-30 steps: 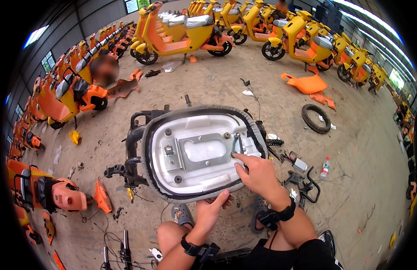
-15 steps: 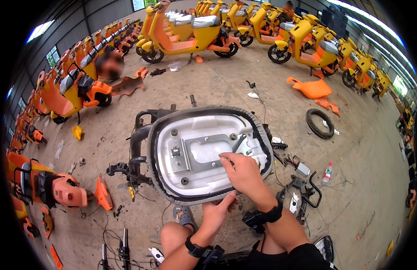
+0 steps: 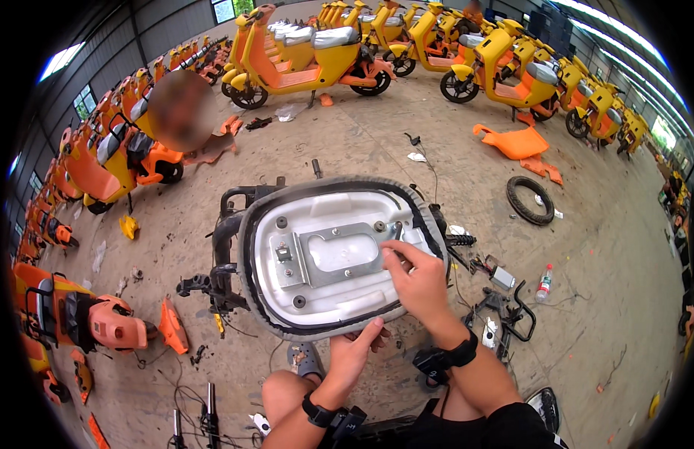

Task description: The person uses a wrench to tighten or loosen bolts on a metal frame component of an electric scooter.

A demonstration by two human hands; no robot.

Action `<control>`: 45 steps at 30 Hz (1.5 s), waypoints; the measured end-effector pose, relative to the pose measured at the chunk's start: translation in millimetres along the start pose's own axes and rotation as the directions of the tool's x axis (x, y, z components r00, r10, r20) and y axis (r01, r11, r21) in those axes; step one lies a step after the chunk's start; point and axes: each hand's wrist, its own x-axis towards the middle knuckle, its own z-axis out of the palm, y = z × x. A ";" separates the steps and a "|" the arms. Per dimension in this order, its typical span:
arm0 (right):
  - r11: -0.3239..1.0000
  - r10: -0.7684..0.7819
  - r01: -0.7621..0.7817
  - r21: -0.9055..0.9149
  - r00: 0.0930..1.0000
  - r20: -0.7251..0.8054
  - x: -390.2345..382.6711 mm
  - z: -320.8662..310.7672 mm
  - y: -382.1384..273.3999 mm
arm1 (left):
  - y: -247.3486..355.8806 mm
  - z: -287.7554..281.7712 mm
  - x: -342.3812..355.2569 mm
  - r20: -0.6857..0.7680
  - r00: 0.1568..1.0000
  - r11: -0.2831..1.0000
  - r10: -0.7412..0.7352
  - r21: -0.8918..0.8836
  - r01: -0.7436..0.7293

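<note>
An upturned scooter seat (image 3: 339, 288) lies in front of me, its white plastic underside showing and a grey cover edge around it. A metal bracket (image 3: 311, 275) with bolts is fixed on that underside. My left hand (image 3: 352, 349) grips the seat's near rim, thumb on the edge and fingers curled beneath. Over the bracket's right end, my right hand (image 3: 418, 278) is closed with thumb and forefinger together. A dark, slim metal part (image 3: 398, 229) shows just beyond those fingertips. Whatever the right fingers pinch is hidden.
Black frame parts (image 3: 225, 243) stick out left of the seat. A tyre (image 3: 530, 200), an orange panel (image 3: 511, 141), a bottle (image 3: 544, 283) and loose metal parts (image 3: 504, 303) lie to the right. Yellow scooters (image 3: 309, 63) stand in rows behind; a person (image 3: 184, 112) is at the left.
My right hand has shifted slightly right and curled more, covering most of the dark slim part. My left hand keeps hold of the rim. The person at the left appears larger.
</note>
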 end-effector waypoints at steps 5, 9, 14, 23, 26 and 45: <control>0.965 0.075 -0.031 0.260 0.984 -0.161 3.0 -15.4 -0.7 | -3.8 -2.2 0.3 -0.009 1.000 1.000 0.003 0.001 -0.003; 0.961 0.041 0.032 0.275 0.966 -0.256 0.0 -27.7 1.9 | 0.5 0.4 1.1 -0.005 1.000 1.000 -0.022 0.021 0.022; 0.918 -0.397 0.363 -0.161 0.851 -0.345 2.1 -50.6 16.2 | -1.9 -2.8 -1.2 0.001 1.000 0.999 -0.017 0.027 0.017; 0.879 -0.458 0.476 -0.029 0.825 -0.330 -16.4 -54.9 14.8 | 1.5 2.1 -0.4 -0.019 1.000 1.000 0.007 0.000 -0.007; 0.948 -0.288 0.314 0.061 0.921 -0.264 -13.0 -47.4 19.3 | 1.6 0.3 0.0 -0.006 1.000 1.000 0.003 0.023 -0.003; 0.980 0.132 -0.122 0.158 0.990 -0.053 0.6 -69.4 53.3 | 2.7 -2.2 0.4 0.016 1.000 1.000 -0.014 0.028 0.014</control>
